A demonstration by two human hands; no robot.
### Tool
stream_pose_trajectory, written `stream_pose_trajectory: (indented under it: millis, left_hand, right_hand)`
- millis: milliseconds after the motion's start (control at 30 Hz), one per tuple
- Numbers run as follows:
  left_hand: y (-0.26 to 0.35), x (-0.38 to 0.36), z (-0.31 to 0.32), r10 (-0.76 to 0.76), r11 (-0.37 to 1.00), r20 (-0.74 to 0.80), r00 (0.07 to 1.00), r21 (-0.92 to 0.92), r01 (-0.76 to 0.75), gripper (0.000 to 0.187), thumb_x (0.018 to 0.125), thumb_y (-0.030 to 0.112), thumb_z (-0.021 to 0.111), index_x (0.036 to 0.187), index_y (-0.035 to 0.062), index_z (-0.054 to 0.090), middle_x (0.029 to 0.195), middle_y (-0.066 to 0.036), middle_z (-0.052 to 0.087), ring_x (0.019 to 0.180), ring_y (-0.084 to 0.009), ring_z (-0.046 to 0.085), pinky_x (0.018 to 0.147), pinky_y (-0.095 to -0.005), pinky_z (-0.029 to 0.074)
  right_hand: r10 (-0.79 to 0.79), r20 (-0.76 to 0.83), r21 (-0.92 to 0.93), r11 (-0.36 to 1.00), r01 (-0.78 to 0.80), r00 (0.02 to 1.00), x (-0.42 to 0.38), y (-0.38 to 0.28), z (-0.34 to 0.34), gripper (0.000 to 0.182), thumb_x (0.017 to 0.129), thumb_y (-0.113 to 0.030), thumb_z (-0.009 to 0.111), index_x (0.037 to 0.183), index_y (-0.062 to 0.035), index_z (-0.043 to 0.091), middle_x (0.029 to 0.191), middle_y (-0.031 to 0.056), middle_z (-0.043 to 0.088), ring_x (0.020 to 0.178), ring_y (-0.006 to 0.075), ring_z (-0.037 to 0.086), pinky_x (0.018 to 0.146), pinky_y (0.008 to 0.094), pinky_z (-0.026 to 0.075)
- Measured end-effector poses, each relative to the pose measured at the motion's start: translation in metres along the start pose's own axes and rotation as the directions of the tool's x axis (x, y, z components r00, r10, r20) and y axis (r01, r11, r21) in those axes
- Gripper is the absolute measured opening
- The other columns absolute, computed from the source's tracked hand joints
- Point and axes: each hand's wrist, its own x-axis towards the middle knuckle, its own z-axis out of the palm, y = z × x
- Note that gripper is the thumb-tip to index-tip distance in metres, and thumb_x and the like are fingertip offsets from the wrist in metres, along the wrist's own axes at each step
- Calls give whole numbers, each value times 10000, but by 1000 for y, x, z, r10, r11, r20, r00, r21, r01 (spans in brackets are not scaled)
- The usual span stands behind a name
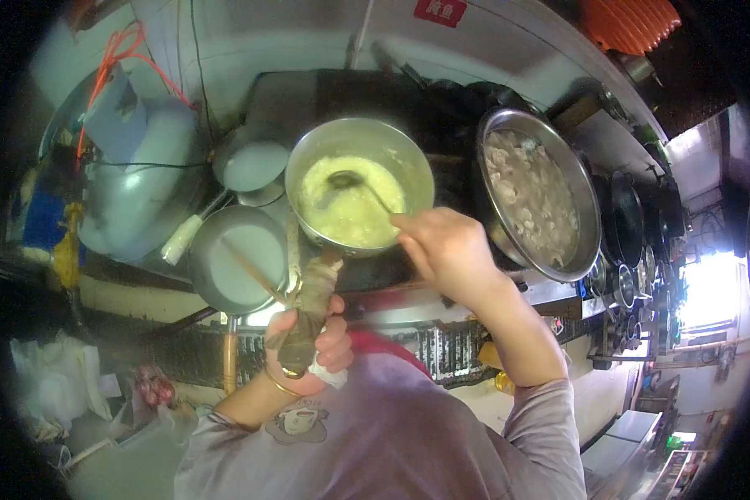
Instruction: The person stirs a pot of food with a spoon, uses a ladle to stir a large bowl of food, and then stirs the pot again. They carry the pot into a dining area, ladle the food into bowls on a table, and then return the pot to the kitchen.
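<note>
A deep metal pot (417,171) on the stove holds a pale yellow, lumpy mixture (350,217). My left hand (312,337) is closed around the pot's cloth-wrapped handle (317,292), below the rim. With my right hand (446,250) at the pot's right edge, I grip the shaft of a ladle (346,179), whose dark bowl rests in the mixture. Left of the pot, a wok (208,287) contains cloudy liquid and a thin wooden stick (254,268). Behind it stands a smaller pan (254,167) with whitish liquid and a wrapped handle.
A large steel basin (587,196) of pale pieces in liquid stands right of the pot. A gas cylinder (142,196) with an orange cord is at the left. Plastic bags (54,379) lie lower left, and dark pans (625,217) line the right side.
</note>
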Motion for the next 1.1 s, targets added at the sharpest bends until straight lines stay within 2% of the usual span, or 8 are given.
stream_pose_trajectory:
  millis: [67,267,367,400,600,733,967,1100]
  left_hand:
    - [0,0,-1,3,1000,-2,1000,5,-3,555,862,425,544,1255,37,481,739,-43,480,620,-163,431,580,-323,340]
    - [1,1,-1,-10,1000,-5,1000,24,10,559,858,426,547,1257,40,483,741,-52,494,613,-168,432,579,-323,338]
    - [-2,1,-1,-3,1000,-13,1000,7,3,562,860,429,545,1255,35,485,737,-52,491,610,-169,431,579,-323,338]
    - [-3,1,0,3,1000,-22,1000,6,-3,562,861,429,544,1255,33,485,738,-54,490,611,-171,431,578,-324,338]
    - [-1,1,0,8,1000,-26,1000,1,-8,562,867,418,543,1261,24,478,760,-64,493,626,-180,437,579,-331,343]
    - [-2,-3,-2,21,1000,-34,999,2,-21,569,870,418,545,1269,18,471,775,-67,496,642,-185,443,589,-338,351]
    - [-3,-2,-2,28,1000,-48,998,-10,-28,586,874,431,543,1281,17,466,777,-72,492,641,-192,449,586,-336,355]
    - [-5,-2,-3,25,999,-60,998,34,-23,586,873,436,544,1278,18,471,776,-73,492,639,-193,449,582,-333,358]
  right_hand:
    - [11,1,-66,998,-11,1000,0,-3,-19,162,805,-170,676,931,-69,667,743,77,617,694,266,620,619,370,503]
    - [-8,396,17,1000,1,918,9,-24,-81,144,813,-119,668,942,-55,677,737,107,608,696,300,607,627,390,491]
    - [-58,226,119,992,31,972,13,-12,-46,145,825,-136,657,944,-56,677,750,115,615,707,311,611,645,398,494]
    - [-66,103,90,994,57,992,13,-5,-26,132,826,-181,658,910,-79,668,722,86,606,720,285,626,643,394,506]
    - [-6,-130,-19,1000,3,991,4,29,18,157,843,-182,637,964,-85,662,750,98,619,728,298,629,647,407,508]
    - [158,81,-149,978,-145,984,-7,18,-7,148,856,-179,619,943,-67,660,762,124,637,728,311,639,638,408,515]
    - [241,57,303,921,-247,969,-6,-10,-22,166,875,-161,594,952,-34,666,780,158,653,747,336,652,673,427,516]
    - [133,18,347,929,-131,991,2,10,14,184,848,-156,624,985,-44,674,829,152,659,802,334,646,718,421,512]
